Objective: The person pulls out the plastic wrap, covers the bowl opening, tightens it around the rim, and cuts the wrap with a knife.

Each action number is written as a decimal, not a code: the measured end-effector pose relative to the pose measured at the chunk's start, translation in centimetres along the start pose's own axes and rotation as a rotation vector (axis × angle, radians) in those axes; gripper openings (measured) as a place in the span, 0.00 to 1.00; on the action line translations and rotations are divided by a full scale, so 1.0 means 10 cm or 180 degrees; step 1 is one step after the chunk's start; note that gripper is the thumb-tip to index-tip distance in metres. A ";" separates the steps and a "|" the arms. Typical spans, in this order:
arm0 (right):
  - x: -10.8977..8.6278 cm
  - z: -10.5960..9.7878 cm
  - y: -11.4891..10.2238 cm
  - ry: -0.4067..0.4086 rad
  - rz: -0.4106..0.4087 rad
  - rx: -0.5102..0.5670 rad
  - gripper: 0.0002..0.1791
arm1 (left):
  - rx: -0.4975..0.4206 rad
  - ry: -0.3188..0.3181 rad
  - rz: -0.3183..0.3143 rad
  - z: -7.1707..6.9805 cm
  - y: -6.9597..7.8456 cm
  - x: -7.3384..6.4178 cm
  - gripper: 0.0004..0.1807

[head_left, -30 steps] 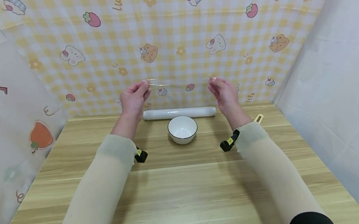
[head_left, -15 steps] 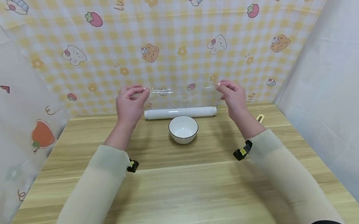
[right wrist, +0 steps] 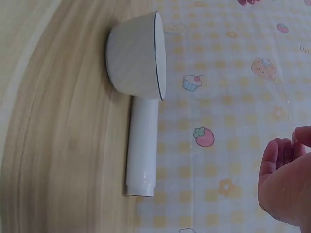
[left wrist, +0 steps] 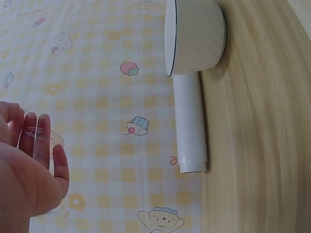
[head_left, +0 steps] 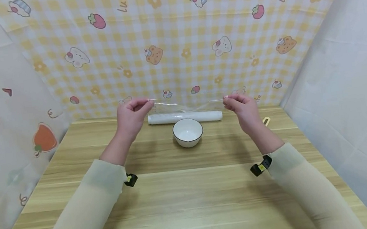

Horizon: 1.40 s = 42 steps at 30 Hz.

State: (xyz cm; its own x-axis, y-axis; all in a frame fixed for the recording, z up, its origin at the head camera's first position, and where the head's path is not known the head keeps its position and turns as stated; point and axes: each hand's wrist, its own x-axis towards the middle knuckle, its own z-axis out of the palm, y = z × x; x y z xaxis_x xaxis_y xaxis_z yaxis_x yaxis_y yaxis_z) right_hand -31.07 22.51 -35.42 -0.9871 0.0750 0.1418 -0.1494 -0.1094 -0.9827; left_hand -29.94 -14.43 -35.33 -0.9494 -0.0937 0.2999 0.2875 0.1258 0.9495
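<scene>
A thin clear sheet of cling film (head_left: 168, 103) stretches between the two hands, its edges catching the light. My left hand (head_left: 131, 117) pinches one end between thumb and fingers; my right hand (head_left: 245, 110) pinches the other. Below and nearer than the film stands a white bowl (head_left: 188, 132) with a dark rim, upright on the table. Behind the bowl lies a white roll (head_left: 184, 117), seen partly through the film. In the left wrist view the bowl (left wrist: 197, 36) and the roll (left wrist: 189, 124) lie right of the hand. Most of the film is too transparent to trace.
The wooden table (head_left: 195, 205) meets a yellow checked cloth backdrop (head_left: 182, 25) just behind the roll. A yellow loop-ended handle (head_left: 266, 121) shows beyond the right forearm, its other part hidden. White cloth walls (head_left: 349, 81) close off both sides.
Both hands have come down and moved apart, left hand leftward and right hand rightward, with the film still between them. The bowl and roll stay in place.
</scene>
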 end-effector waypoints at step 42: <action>-0.81 -0.45 0.51 -0.0976 0.0546 -0.1533 0.14 | 0.1055 -0.1026 -0.0464 -0.29 -0.39 -0.82 0.13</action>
State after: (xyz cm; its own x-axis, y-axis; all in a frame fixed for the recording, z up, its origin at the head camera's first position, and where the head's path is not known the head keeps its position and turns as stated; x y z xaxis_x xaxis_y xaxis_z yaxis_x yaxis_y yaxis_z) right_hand -23.57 25.83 -42.11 -0.9772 -0.2016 -0.0662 -0.0141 0.3727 -0.9279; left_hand -22.89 -17.01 -41.26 -0.9827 0.1705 0.0721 0.1423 0.4469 0.8832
